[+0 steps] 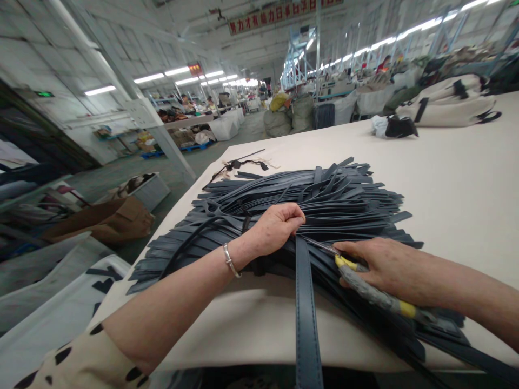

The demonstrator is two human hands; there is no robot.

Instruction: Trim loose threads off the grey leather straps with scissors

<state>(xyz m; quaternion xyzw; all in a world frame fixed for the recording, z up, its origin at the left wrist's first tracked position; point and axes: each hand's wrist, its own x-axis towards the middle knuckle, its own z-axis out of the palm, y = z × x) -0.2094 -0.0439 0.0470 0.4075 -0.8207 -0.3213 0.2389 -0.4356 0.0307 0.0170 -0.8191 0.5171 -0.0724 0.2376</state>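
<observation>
A big heap of dark blue-grey leather straps (308, 200) lies on the cream table (454, 183). My left hand (275, 228) is closed in a pinch on the top end of one stitched strap (306, 319) that runs down toward me over the table's near edge. My right hand (385, 265) is closed around a thread snipper (365, 283) with a grey and yellow handle. Its metal tip points left, right beside the pinched strap end. A silver bangle sits on my left wrist.
Cream bags with black trim (446, 102) and a black pouch (399, 127) lie at the table's far right. Black scraps (243, 162) lie beyond the heap. Left of the table are a brown carton (105, 221) and white bins (52, 302). Distant workers sit at benches.
</observation>
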